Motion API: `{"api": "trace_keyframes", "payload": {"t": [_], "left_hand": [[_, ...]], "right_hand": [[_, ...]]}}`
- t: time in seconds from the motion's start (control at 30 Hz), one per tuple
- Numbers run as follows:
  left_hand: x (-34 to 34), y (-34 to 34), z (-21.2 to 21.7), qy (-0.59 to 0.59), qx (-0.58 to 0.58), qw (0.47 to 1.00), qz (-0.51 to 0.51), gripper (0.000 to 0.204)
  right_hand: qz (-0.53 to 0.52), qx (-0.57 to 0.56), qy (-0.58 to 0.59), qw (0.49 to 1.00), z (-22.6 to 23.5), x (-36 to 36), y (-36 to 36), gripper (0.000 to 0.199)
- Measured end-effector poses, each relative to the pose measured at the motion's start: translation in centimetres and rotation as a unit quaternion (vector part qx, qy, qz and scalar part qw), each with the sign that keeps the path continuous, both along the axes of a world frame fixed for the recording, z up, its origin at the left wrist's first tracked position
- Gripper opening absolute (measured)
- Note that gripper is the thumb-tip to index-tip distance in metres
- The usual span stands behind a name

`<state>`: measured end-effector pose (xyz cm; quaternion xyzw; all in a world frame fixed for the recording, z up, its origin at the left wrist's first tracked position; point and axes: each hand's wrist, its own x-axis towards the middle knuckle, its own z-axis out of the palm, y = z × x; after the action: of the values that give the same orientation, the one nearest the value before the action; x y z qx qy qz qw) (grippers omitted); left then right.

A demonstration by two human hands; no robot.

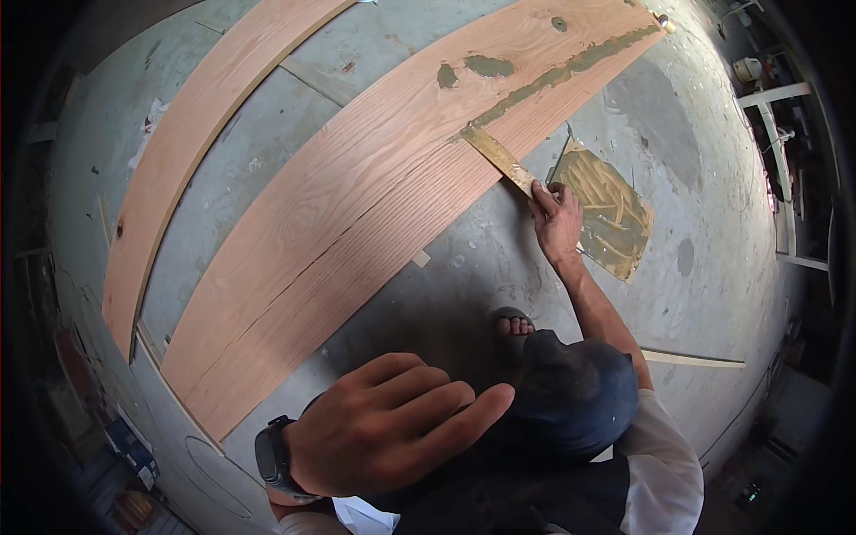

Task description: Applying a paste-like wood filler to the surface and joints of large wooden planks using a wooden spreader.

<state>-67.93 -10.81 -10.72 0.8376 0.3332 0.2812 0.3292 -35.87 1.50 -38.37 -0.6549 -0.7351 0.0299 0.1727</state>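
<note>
My right hand [557, 218] is closed on a long, flat putty spreader [501, 159], smeared yellowish. The spreader's far end rests on a wide wooden plank [330, 214], at the near end of a grey-green putty strip [571, 71]. From there a dark open crack runs along the grain toward the plank's near left end. Just right of my right hand lies a putty-covered board [611, 209]. My left hand [383, 423], wearing a black wristwatch, hovers near the camera. Its fingers are loosely bent and slightly apart, with nothing visible in them; the palm is hidden.
A second wooden plank [196, 134] lies to the left, on the grey concrete floor [695, 294]. My bent knee [575, 392] and foot [514, 323] are near the planks. A thin wood strip [691, 359] lies at right, by a pale frame [774, 134].
</note>
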Motion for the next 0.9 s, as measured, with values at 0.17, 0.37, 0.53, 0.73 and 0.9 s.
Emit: {"api": "trace_keyframes", "payload": {"t": [0.17,0.37,0.53,0.73,0.9], "left_hand": [[-0.2,0.0,-0.1,-0.007,-0.007,1.000,-0.002,0.028],[0.1,0.5,0.1,-0.013,-0.012,1.000,-0.007,0.029],[0.0,0.3,0.2,-0.003,-0.024,1.000,-0.013,0.030],[0.3,0.7,0.8,-0.002,-0.020,1.000,-0.016,0.034],[1.0,2.1,1.4,-0.014,-0.025,0.998,-0.058,0.031]], "right_hand": [[-0.013,-0.030,0.111,0.993,-0.9,-0.7,-1.1,0.034],[0.056,-0.003,0.073,0.996,-1.2,-1.3,-1.6,0.041],[-0.004,0.015,0.026,1.000,-0.9,1.8,1.3,0.039],[-0.192,-0.057,0.211,0.957,-0.5,12.2,-5.6,0.033],[-0.467,-0.104,0.180,0.859,-1.3,20.9,-16.7,0.037]]}}
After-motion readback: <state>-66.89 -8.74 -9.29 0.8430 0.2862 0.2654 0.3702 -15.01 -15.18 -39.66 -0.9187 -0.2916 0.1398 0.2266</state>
